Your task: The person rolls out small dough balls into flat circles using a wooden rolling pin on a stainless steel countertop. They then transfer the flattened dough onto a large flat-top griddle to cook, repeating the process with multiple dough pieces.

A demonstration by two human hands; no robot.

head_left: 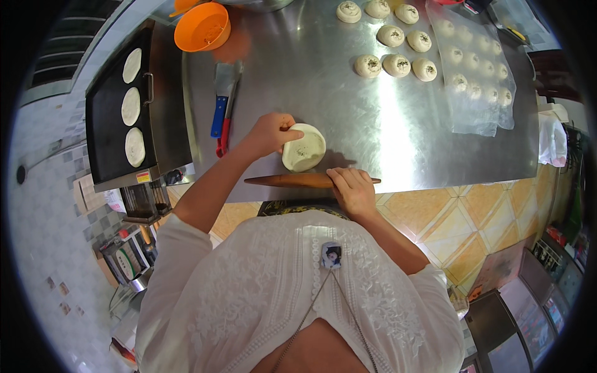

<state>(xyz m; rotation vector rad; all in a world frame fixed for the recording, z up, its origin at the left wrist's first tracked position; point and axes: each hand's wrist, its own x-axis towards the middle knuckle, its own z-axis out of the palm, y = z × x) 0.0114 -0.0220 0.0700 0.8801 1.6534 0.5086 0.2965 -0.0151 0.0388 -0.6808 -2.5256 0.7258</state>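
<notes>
"How did the grips look?"
"The left hand (pixel 272 133) pinched the dough disc (pixel 304 151) by its rim over the bench (pixel 311 81), apparently sparing the middle; the right hand (pixel 356 191) gripped the rolling pin (pixel 292 180) near its right end, presumably steadying it."

The left hand (pixel 271 133) pinches; the right hand (pixel 357 191) curls palm-down.

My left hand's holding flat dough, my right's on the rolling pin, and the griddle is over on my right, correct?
The griddle is on your left, not your right, as the head view shows. Your left hand does hold flat dough, and your right hand is on the rolling pin.
</notes>
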